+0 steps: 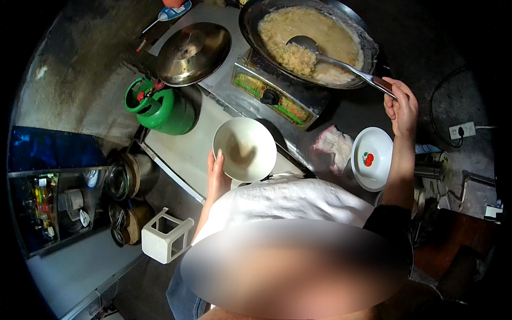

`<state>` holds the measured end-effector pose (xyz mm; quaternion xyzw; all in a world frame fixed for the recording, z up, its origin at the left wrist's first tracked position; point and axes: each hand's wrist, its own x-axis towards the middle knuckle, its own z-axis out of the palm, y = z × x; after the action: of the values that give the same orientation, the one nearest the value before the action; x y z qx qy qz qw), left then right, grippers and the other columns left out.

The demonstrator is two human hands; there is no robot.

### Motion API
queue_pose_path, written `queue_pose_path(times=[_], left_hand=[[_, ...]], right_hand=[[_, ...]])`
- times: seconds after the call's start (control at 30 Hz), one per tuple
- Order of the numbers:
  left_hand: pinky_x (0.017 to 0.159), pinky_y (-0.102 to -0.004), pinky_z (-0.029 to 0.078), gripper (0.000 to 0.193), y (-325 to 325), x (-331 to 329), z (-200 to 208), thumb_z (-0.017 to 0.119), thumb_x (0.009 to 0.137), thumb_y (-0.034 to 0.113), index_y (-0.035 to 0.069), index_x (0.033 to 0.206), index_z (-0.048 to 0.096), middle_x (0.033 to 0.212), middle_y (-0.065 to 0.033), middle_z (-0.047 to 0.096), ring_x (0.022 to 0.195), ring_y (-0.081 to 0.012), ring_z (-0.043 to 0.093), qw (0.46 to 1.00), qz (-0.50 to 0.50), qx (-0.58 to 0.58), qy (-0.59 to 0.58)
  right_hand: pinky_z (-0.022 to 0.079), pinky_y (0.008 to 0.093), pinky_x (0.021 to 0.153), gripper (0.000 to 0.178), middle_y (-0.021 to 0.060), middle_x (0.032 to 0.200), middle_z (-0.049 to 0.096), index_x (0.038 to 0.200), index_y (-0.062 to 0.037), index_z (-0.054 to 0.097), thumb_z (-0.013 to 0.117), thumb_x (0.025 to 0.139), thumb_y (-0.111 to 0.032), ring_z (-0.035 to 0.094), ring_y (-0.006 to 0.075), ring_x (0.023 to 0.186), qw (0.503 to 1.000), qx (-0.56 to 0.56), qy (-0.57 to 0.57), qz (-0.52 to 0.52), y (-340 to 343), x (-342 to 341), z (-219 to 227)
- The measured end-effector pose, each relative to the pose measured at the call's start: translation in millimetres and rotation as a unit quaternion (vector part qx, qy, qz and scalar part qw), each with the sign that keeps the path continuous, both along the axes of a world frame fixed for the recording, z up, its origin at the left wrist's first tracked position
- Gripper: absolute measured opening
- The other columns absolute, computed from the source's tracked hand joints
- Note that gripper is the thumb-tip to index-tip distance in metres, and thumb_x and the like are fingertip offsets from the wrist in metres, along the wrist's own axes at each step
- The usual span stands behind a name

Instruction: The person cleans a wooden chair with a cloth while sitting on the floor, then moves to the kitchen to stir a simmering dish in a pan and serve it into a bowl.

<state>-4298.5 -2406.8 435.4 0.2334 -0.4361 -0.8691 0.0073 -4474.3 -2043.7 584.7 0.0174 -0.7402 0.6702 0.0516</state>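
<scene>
My right hand (401, 106) is closed around the brown handle of a metal ladle (341, 65). The ladle's head rests in a large dark wok (368, 32), heaped with pale, grainy food that looks like rice. Cloudy, yellowish liquid with more of this food (314, 26) fills much of the wok. In front of my body, my left hand (216, 173) grips a white bowl (245, 150) by its left side, the inside facing up with a shadow across it. The fingers under the bowl are hidden. The wok sits on a gas stove (274, 90) with a black knob.
Left of the stove lie a metal lid (193, 53) and a green gas cylinder (169, 110). At right are a crumpled cloth (335, 146) and a white basin (372, 173) with a red pattern. A white stool (166, 236) stands lower left, near metal pots (133, 176).
</scene>
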Motion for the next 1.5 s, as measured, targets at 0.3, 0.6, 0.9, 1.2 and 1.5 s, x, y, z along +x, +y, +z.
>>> queue_pose_path(times=[0.3,0.6,0.9,1.2,1.5], left_hand=[[0.098,-0.0398,0.034,0.055,-1.7,3.3,-0.2,0.052,0.090,0.036,0.010,0.133,0.030,0.129,-0.0092,0.042,0.120,-0.0213,0.040,1.000,0.007,-0.001,-0.003],[0.099,-0.0401,0.033,0.058,-3.4,10.5,-0.2,0.053,0.089,0.036,0.011,0.134,0.029,0.131,-0.0097,0.040,0.122,-0.0220,0.039,1.000,0.013,0.002,0.001],[0.097,-0.0409,0.035,0.059,-13.5,19.7,-14.8,0.054,0.089,0.035,0.010,0.135,0.025,0.131,-0.0115,0.039,0.121,-0.0234,0.039,0.999,0.030,0.013,0.004],[0.097,-0.0377,0.035,0.059,-12.4,19.6,-17.7,0.053,0.090,0.031,0.010,0.137,0.024,0.132,-0.0095,0.040,0.121,-0.0213,0.040,0.999,0.027,0.030,0.003],[0.098,-0.0361,0.035,0.057,-6.3,18.1,-6.0,0.051,0.091,0.030,0.010,0.137,0.024,0.132,-0.0086,0.040,0.121,-0.0211,0.040,0.999,0.015,0.026,0.016]], right_hand=[[0.031,0.0158,0.043,0.025,-0.0026,0.062,0.052,0.106,-0.0058,0.061,0.052,0.091,-0.024,0.042,0.0017,0.050,0.968,0.171,0.181,-0.033,-10.4,-22.8,12.2],[0.041,0.0238,0.048,0.027,0.0021,0.062,0.056,0.104,-0.0048,0.060,0.056,0.088,-0.027,0.050,0.0077,0.051,0.939,0.284,0.189,-0.035,-15.1,-113.5,-25.5],[0.030,0.0180,0.041,0.021,-0.0003,0.063,0.051,0.092,-0.0019,0.056,0.055,0.088,-0.023,0.042,0.0058,0.047,0.998,-0.010,-0.039,0.056,-27.4,-130.9,-22.7],[0.029,0.0180,0.039,0.018,0.0032,0.066,0.050,0.090,-0.0028,0.051,0.055,0.088,-0.020,0.043,0.0065,0.050,0.968,-0.170,-0.165,0.087,-20.7,-118.6,-15.7],[0.027,0.0165,0.040,0.028,0.0006,0.066,0.047,0.107,0.0009,0.053,0.053,0.089,-0.021,0.040,0.0045,0.050,0.968,-0.166,-0.163,0.091,-14.1,-89.2,-4.9]])
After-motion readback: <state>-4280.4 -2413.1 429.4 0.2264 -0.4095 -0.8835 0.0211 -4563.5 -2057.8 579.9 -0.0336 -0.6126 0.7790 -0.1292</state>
